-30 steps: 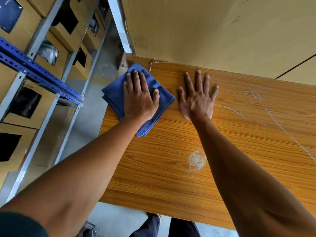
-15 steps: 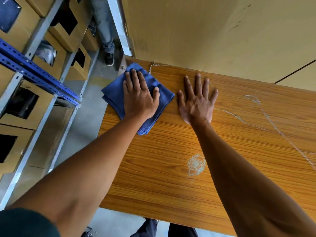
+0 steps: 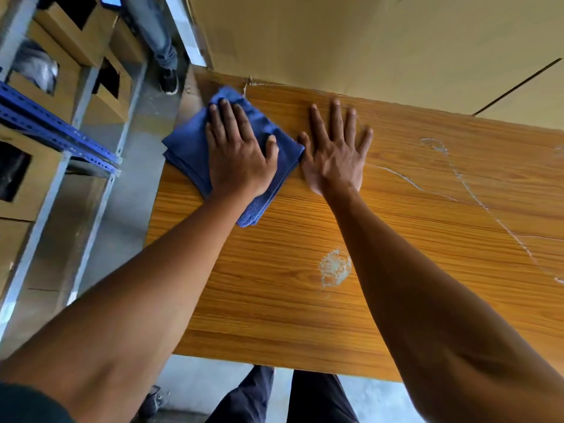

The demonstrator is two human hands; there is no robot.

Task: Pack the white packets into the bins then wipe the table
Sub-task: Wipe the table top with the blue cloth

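Both hands flat on the table: my left hand spread over the folded blue cloth, fingers straight and pressing it down, not clutching; my right hand splayed bare on the wood just beside the cloth's 3 o'clock corner, holding nothing. Cloth sits at the table's far-left corner, about 11 o'clock from me, one edge reaching the table's left side. Judging by the fuzzy hem, it's soft, light terry: it should bunch or unfold if pushed from one corner, so palm pressure across the middle suits it best. Wood-grain laminate looks smooth and hard. Pale dried smear at 1 o'clock near my right forearm; thin whitish streaks run off toward 2 o'clock. No white packets visible. Shelving with cardboard bins stands at 9–10 o'clock; contents too dark to tell. Another person's leg at 11 o'clock beyond the corner. Plain tan wall at 12.
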